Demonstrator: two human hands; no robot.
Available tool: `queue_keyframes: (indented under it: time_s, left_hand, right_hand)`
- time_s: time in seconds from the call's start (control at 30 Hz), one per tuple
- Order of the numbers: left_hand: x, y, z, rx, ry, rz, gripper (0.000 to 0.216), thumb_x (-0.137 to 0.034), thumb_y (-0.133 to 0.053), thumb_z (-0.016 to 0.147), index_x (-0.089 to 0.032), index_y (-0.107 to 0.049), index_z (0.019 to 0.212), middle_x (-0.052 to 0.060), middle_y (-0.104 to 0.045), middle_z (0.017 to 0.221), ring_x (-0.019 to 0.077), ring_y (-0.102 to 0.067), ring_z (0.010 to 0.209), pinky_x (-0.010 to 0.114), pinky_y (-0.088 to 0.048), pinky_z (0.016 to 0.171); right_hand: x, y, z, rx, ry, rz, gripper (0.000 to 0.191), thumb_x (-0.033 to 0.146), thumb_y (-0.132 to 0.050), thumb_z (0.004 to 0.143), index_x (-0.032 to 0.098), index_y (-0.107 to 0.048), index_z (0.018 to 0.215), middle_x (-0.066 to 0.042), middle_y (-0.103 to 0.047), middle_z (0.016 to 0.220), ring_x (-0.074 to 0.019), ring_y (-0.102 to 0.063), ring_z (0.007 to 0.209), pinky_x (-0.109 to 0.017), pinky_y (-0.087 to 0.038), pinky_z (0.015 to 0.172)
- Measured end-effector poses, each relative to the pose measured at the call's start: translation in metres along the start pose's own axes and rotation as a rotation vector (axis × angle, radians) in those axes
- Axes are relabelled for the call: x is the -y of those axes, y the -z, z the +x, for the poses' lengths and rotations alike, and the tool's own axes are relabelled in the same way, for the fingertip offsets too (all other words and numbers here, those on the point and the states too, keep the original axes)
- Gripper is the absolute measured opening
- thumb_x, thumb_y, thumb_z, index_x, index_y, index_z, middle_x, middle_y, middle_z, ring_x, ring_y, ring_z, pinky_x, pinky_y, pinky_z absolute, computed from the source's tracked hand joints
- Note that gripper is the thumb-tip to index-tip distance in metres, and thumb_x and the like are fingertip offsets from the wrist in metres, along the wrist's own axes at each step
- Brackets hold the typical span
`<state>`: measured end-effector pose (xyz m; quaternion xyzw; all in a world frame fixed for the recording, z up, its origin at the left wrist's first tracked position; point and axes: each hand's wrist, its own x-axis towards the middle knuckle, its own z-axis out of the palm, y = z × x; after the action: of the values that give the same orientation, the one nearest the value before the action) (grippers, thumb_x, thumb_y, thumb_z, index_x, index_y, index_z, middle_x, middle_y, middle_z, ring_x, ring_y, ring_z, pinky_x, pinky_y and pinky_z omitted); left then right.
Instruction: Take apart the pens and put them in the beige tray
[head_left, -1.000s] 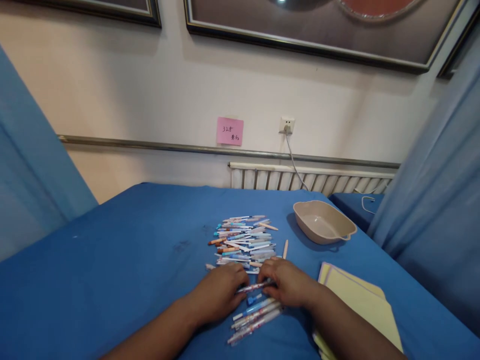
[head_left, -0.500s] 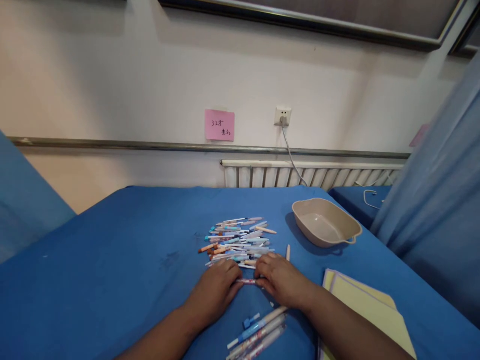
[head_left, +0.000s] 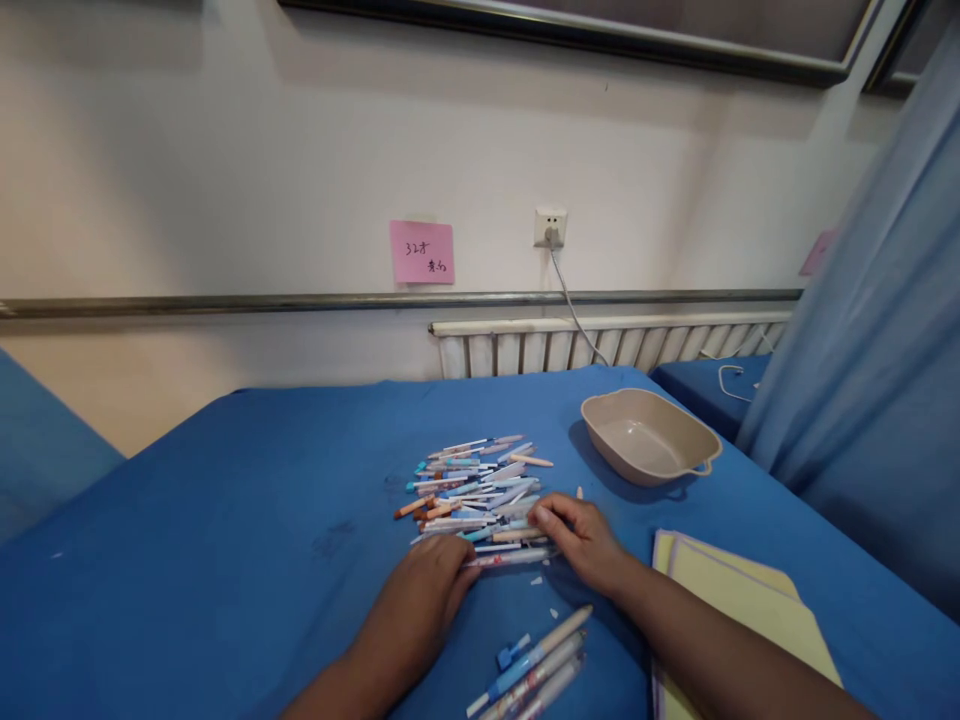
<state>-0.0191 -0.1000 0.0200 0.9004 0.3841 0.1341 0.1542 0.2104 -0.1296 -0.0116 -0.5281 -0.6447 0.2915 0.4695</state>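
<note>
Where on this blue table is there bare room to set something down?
The widest bare patch of the blue table lies left of the pen pile, out to the left edge. A strip behind the pile, toward the radiator, is bare too. It is crowded around both hands, the near pens, the beige dish and the yellow folders.

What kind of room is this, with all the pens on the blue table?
Probably a plain indoor workroom, though I can't be sure. A table covered in blue cloth stands against a wall with a radiator, a pink sticky note and a plugged-in wall socket. Blue curtains hang at the side.
</note>
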Motion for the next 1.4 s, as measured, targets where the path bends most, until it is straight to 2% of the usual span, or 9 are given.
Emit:
queue_keyframes:
  time_s: [0.23,0.4,0.6,0.77,0.9,0.97,1.1,1.27,1.4]
  left_hand:
    - [-0.007,-0.004,-0.005,-0.066,0.016,-0.118,0.016,-0.032,-0.041,0.092,-0.022,-0.052,0.095,0.003,-0.061,0.090,0.0187,-0.057,0.082,0.031,-0.043,0.073]
    - [-0.011,-0.008,-0.006,-0.115,-0.069,-0.084,0.014,-0.031,-0.044,0.091,-0.022,-0.054,0.097,0.003,-0.061,0.088,0.0185,-0.056,0.082,0.031,-0.043,0.074]
    - [-0.015,-0.007,-0.007,-0.087,-0.220,0.067,0.017,-0.027,-0.042,0.092,-0.024,-0.056,0.099,0.003,-0.061,0.094,0.0195,-0.054,0.087,0.033,-0.040,0.077]
    - [-0.016,-0.008,-0.006,0.008,-0.089,0.059,0.028,-0.035,-0.035,0.093,-0.022,-0.059,0.090,0.003,-0.064,0.082,0.0187,-0.058,0.078,0.029,-0.042,0.070]
    - [-0.017,-0.007,-0.006,0.047,-0.009,-0.071,0.021,-0.036,-0.044,0.089,-0.023,-0.054,0.103,0.002,-0.065,0.090,0.0178,-0.059,0.081,0.026,-0.043,0.069]
    - [-0.018,-0.006,-0.006,0.042,-0.017,-0.078,0.021,-0.036,-0.048,0.087,-0.023,-0.054,0.102,0.003,-0.064,0.094,0.0185,-0.059,0.084,0.027,-0.043,0.072]
    - [-0.020,-0.005,-0.006,0.129,-0.009,-0.062,0.028,-0.034,-0.032,0.094,-0.023,-0.057,0.092,0.002,-0.066,0.086,0.0183,-0.061,0.082,0.026,-0.043,0.069]
    - [-0.018,-0.005,-0.007,0.078,0.006,-0.102,0.027,-0.038,-0.047,0.088,-0.026,-0.051,0.112,0.002,-0.064,0.104,0.0200,-0.060,0.093,0.028,-0.044,0.077]
    - [-0.020,-0.003,-0.008,0.114,-0.004,-0.112,0.024,-0.035,-0.036,0.093,-0.025,-0.057,0.097,0.001,-0.066,0.092,0.0184,-0.060,0.086,0.027,-0.044,0.073]
  right_hand:
    - [0.003,-0.016,-0.009,0.145,-0.140,0.180,0.023,0.037,-0.054,0.082,0.017,-0.058,0.073,0.003,-0.050,0.059,-0.0090,-0.044,0.052,-0.020,-0.033,0.050]
    - [0.008,-0.016,-0.012,0.244,-0.234,0.268,0.027,0.042,-0.054,0.081,0.016,-0.056,0.073,0.003,-0.054,0.060,-0.0074,-0.044,0.046,-0.019,-0.034,0.046]
    - [0.015,-0.023,-0.018,0.295,-0.288,0.323,0.036,0.045,-0.048,0.084,0.017,-0.048,0.061,0.006,-0.046,0.047,-0.0058,-0.035,0.038,-0.018,-0.025,0.038]
    - [0.018,-0.024,-0.019,0.200,-0.203,0.236,0.023,0.036,-0.056,0.080,0.016,-0.056,0.067,0.004,-0.052,0.056,-0.0078,-0.044,0.050,-0.018,-0.033,0.048]
    - [0.019,-0.021,-0.019,0.182,-0.141,0.165,0.012,0.029,-0.061,0.075,0.017,-0.063,0.077,0.001,-0.061,0.072,-0.0118,-0.053,0.066,-0.021,-0.040,0.062]
    - [0.018,-0.021,-0.019,0.187,-0.152,0.157,0.011,0.028,-0.060,0.076,0.017,-0.063,0.077,0.001,-0.061,0.072,-0.0122,-0.053,0.066,-0.022,-0.040,0.063]
    - [0.015,-0.021,-0.019,0.189,-0.153,0.152,0.012,0.029,-0.060,0.076,0.017,-0.064,0.077,0.001,-0.062,0.072,-0.0127,-0.054,0.067,-0.022,-0.040,0.063]
    - [0.014,-0.020,-0.018,0.179,-0.170,0.171,0.012,0.029,-0.061,0.076,0.017,-0.064,0.076,0.002,-0.061,0.069,-0.0112,-0.052,0.062,-0.021,-0.039,0.058]
    - [0.014,-0.020,-0.017,0.169,-0.159,0.173,0.013,0.029,-0.059,0.078,0.017,-0.064,0.075,0.002,-0.059,0.067,-0.0102,-0.050,0.059,-0.020,-0.038,0.056]
